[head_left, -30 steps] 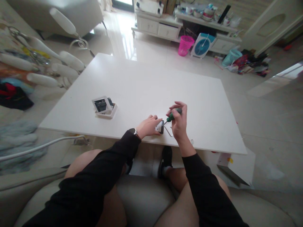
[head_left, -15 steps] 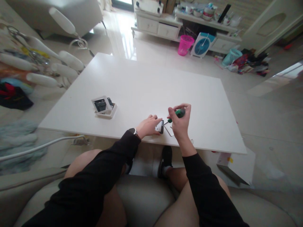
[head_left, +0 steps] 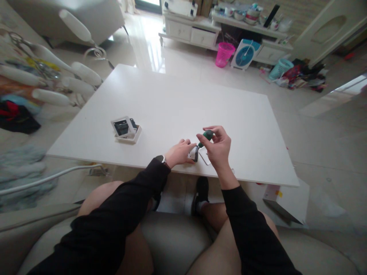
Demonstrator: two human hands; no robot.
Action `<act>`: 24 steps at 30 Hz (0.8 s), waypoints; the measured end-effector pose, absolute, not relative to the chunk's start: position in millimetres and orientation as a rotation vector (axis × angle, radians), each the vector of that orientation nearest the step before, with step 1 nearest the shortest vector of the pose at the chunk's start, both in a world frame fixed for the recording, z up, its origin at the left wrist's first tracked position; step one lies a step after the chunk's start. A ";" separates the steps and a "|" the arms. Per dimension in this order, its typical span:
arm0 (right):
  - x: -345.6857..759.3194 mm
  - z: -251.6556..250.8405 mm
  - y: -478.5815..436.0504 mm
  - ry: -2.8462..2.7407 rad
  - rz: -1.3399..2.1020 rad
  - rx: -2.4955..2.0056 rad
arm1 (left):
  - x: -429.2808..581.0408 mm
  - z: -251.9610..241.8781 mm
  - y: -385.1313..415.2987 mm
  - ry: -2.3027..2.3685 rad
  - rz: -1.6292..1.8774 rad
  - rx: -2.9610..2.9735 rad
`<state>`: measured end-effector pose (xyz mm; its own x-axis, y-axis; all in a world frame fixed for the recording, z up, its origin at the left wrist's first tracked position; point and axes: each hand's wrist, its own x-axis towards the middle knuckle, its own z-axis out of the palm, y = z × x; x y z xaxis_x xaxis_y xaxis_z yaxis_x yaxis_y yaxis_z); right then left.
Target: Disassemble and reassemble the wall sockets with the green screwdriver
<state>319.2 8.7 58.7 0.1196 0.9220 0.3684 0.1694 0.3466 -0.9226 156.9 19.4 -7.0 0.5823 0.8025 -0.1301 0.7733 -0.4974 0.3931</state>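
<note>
My left hand (head_left: 181, 152) is closed around a small white-and-black block (head_left: 196, 154) that looks like a wall switch, holding it at the table's near edge. In my right hand (head_left: 218, 144) is a screwdriver (head_left: 207, 135) with a green and dark handle, gripped between thumb and fingers. It leans down to the left, and its tip end is at the block's upper dark side; exact contact cannot be made out. A thin white square frame (head_left: 205, 156) lies just right of the block, partly behind my right hand.
On the white table (head_left: 177, 103), to the left, a white box (head_left: 134, 138) holds dark parts, with a white frame (head_left: 121, 126) tilted on top. A lamp with white shades (head_left: 75, 26) stands beyond the table's left edge. A pink basket (head_left: 224, 54) and blue fan (head_left: 246, 55) stand on the floor.
My right hand has shifted slightly left and its fingers have opened out a little on the screwdriver. The screwdriver's handle is now closer to the block and steeper. My left hand has stayed put.
</note>
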 end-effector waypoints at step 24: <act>323.9 64.8 11.5 -1.285 0.862 -1.072 | 158.4 -2.0 17.6 1.283 0.071 2.396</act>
